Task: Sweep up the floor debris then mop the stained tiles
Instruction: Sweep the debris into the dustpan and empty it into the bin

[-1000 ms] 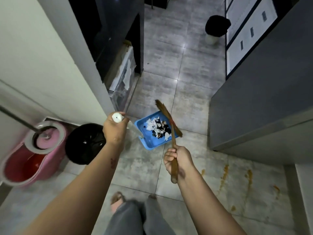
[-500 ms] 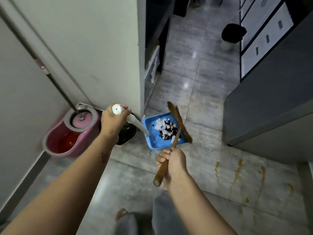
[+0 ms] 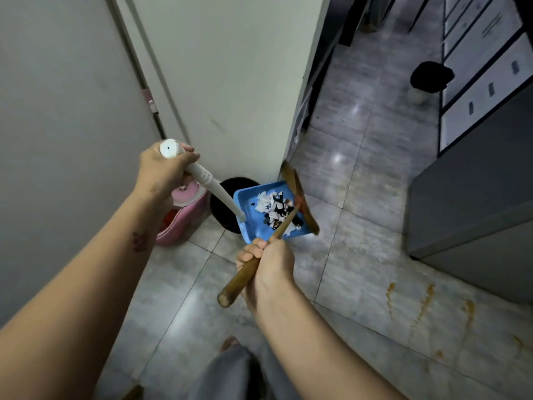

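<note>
My left hand (image 3: 163, 168) grips the white handle (image 3: 213, 189) of a blue dustpan (image 3: 248, 230), which hangs above the floor and carries a heap of white and black paper scraps (image 3: 274, 209). My right hand (image 3: 268, 262) is closed around the wooden stick of a small broom (image 3: 300, 197), whose brown bristles stand over the pan's right edge. A black bin (image 3: 223, 203) sits on the floor just behind the pan, at the wall corner. Orange-brown stains (image 3: 424, 304) streak the grey tiles at the lower right.
A pink mop bucket (image 3: 184, 215) with its pole (image 3: 135, 64) leans in the corner at the left wall. A grey cabinet (image 3: 473, 209) blocks the right side. Another black-lidded bin (image 3: 429, 77) stands far up the corridor. My leg and foot (image 3: 230, 368) are below.
The view has swung left toward the wall corner. Both hands have carried the loaded dustpan and the broom closer to the black bin and pink bucket.
</note>
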### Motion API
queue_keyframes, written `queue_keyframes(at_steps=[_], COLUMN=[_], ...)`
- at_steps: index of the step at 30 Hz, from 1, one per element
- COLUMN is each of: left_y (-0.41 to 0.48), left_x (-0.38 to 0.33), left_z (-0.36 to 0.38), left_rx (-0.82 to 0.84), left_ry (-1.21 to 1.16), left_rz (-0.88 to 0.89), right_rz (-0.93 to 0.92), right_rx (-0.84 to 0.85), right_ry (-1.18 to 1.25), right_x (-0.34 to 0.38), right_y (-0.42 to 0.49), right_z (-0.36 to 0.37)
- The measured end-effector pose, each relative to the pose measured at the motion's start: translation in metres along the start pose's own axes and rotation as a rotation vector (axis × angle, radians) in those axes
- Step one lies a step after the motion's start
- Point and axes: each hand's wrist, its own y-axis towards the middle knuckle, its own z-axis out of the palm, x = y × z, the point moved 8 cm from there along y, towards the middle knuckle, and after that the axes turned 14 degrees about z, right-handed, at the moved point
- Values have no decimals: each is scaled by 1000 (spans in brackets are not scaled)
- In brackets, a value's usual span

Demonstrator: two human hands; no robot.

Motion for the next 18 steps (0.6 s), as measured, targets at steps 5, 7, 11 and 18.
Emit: queue_keyframes(at_steps=[5, 7, 11, 18], left_y=[0, 0, -1, 0], left_x=[-14, -18, -24, -22], left_z=[-40, -49, -61, -82], left_rx=[-64, -83, -107, -186], left_ry=[32, 47, 68, 88], left_rz=[48, 57, 67, 26], right_rz=[90, 116, 158, 181], right_rx=[48, 65, 90, 54], right_ry=[-8, 23, 72, -3], right_x=[-25, -32, -42, -66], right_y=[-8, -10, -11, -5], right_z=[20, 27, 40, 41])
